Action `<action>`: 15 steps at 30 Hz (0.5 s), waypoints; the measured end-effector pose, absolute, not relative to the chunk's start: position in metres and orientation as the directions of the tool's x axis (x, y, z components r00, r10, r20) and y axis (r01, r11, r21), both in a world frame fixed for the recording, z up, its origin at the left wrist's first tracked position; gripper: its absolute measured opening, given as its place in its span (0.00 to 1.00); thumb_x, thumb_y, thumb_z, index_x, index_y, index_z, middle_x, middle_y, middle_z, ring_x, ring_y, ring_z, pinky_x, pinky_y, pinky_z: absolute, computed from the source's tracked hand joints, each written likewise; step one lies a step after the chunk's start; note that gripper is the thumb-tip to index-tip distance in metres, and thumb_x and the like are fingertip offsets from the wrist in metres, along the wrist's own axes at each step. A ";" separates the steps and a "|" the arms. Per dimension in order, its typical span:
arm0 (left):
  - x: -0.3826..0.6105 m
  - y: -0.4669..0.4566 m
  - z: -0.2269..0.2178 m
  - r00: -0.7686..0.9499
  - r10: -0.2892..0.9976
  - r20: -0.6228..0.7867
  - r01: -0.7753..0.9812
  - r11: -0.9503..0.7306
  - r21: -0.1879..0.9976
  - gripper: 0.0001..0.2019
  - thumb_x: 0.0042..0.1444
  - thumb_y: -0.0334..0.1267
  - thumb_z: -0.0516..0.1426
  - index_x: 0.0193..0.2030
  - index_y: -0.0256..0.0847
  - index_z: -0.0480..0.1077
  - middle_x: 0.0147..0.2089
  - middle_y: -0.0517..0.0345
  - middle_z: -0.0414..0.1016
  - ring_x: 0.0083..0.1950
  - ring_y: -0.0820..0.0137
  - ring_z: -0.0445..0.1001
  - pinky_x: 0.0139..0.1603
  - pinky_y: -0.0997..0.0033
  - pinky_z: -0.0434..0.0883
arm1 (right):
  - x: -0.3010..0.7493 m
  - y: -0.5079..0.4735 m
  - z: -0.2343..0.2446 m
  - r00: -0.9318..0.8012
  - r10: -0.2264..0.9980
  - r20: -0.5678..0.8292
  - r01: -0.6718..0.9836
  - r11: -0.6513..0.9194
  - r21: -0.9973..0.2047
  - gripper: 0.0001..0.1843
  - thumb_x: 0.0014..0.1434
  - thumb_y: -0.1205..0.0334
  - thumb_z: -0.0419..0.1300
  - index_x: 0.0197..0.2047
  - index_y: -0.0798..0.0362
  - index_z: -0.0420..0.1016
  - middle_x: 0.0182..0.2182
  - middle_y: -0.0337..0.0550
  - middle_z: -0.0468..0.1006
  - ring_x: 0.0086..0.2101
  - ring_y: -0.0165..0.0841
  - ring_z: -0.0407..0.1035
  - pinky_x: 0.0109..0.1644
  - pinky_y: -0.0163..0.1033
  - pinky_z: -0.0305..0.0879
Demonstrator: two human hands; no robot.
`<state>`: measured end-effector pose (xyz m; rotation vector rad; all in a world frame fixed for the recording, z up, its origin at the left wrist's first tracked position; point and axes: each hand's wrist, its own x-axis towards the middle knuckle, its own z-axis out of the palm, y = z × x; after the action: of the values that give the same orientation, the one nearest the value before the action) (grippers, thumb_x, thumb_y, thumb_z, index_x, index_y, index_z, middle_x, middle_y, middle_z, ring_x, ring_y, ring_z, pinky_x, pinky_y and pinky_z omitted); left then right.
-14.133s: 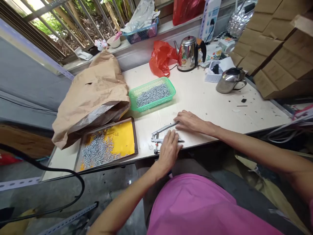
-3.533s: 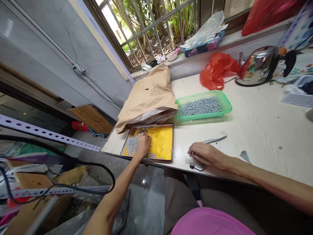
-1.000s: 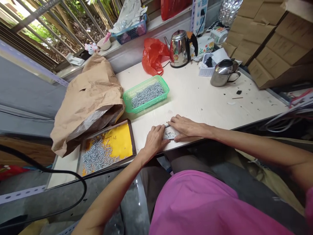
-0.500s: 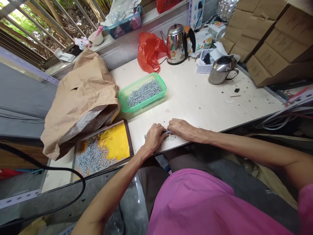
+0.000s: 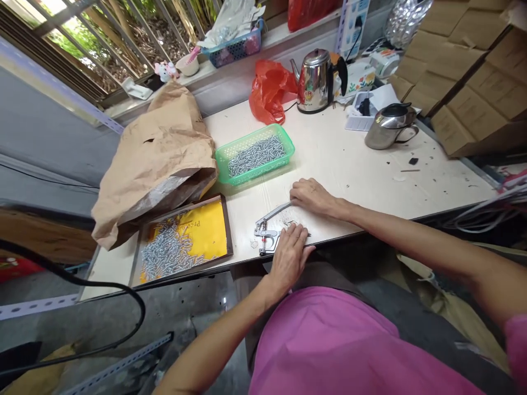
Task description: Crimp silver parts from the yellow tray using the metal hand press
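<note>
A grey metal hand tool [image 5: 267, 233] with two long arms and a small spring lies on the table near its front edge. My left hand [image 5: 291, 249] lies over the tool's lower arm, fingers stretched out together and pressing down. Part of that arm is hidden beneath it. Fingers curled, my right hand [image 5: 310, 195] holds the end of the raised upper arm [image 5: 276, 211]. To the left, a shallow tray [image 5: 228, 230] with a yellow lining holds many small shiny metal pins. More such pins fill a green plastic basket [image 5: 290, 156] further back.
A crumpled brown paper bag [image 5: 160, 137] stands behind the tray. At the back are a red plastic bag [image 5: 267, 90] and a steel kettle [image 5: 313, 82]. A small steel pot [image 5: 387, 129] and stacked cardboard boxes [image 5: 465, 66] are on the right. A black cable [image 5: 82, 282] hangs at left.
The hands, close together before, have parted. My left hand has moved right and flattened over the lower arm; the tool now shows with its upper arm spread, held by my right hand.
</note>
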<state>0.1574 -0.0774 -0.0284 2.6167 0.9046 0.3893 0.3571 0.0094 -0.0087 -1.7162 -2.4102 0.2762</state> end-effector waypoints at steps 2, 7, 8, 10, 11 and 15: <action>0.159 -0.079 -0.027 0.746 0.649 0.148 0.541 -0.721 0.433 0.20 0.66 0.43 0.49 0.61 0.39 0.63 0.64 0.43 0.66 0.68 0.56 0.59 0.68 0.46 0.58 | 0.350 0.021 -0.004 -0.276 0.960 0.044 0.941 0.279 -0.189 0.10 0.63 0.64 0.55 0.38 0.55 0.77 0.41 0.51 0.76 0.43 0.41 0.63 0.44 0.44 0.53; 0.159 -0.079 -0.028 0.735 0.660 0.157 0.518 -0.696 0.498 0.20 0.65 0.44 0.51 0.59 0.36 0.64 0.61 0.42 0.68 0.67 0.55 0.62 0.67 0.47 0.60 | 0.301 0.018 0.016 -0.556 0.829 0.057 0.821 0.558 -0.117 0.09 0.62 0.65 0.56 0.43 0.52 0.78 0.42 0.51 0.74 0.46 0.43 0.60 0.44 0.45 0.53; 0.159 -0.080 -0.030 0.734 0.662 0.150 0.516 -0.688 0.510 0.20 0.64 0.44 0.52 0.59 0.36 0.65 0.60 0.42 0.69 0.66 0.55 0.63 0.66 0.47 0.62 | 0.288 0.012 0.018 -0.663 0.747 0.058 0.735 0.664 -0.137 0.08 0.62 0.64 0.58 0.41 0.50 0.78 0.42 0.49 0.74 0.46 0.42 0.60 0.43 0.45 0.53; 0.157 -0.082 -0.034 0.729 0.674 0.120 0.530 -0.667 0.524 0.21 0.63 0.44 0.52 0.60 0.37 0.65 0.58 0.41 0.71 0.63 0.53 0.67 0.63 0.47 0.65 | 0.264 -0.001 0.018 -0.797 0.601 0.060 0.588 0.795 -0.149 0.06 0.61 0.64 0.59 0.35 0.50 0.78 0.41 0.47 0.73 0.45 0.41 0.59 0.42 0.44 0.54; 0.156 -0.083 -0.036 0.726 0.680 0.102 0.540 -0.656 0.527 0.22 0.63 0.45 0.53 0.60 0.37 0.65 0.57 0.41 0.72 0.62 0.51 0.68 0.62 0.47 0.65 | 0.254 -0.006 0.016 -0.830 0.554 0.056 0.543 0.828 -0.141 0.07 0.60 0.65 0.59 0.31 0.50 0.77 0.40 0.47 0.73 0.44 0.40 0.59 0.42 0.44 0.54; 0.154 -0.088 -0.039 0.728 0.683 0.056 0.547 -0.628 0.554 0.26 0.61 0.47 0.54 0.63 0.36 0.62 0.58 0.41 0.72 0.62 0.49 0.67 0.63 0.48 0.65 | 0.234 -0.017 0.009 -0.886 0.455 0.091 0.441 0.887 -0.136 0.09 0.59 0.70 0.59 0.27 0.53 0.73 0.35 0.47 0.74 0.40 0.38 0.61 0.42 0.44 0.55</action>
<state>0.1538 -0.0876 -0.0393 2.4185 0.9334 0.3561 0.2336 -0.0167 0.0090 -0.6996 -2.9336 0.1692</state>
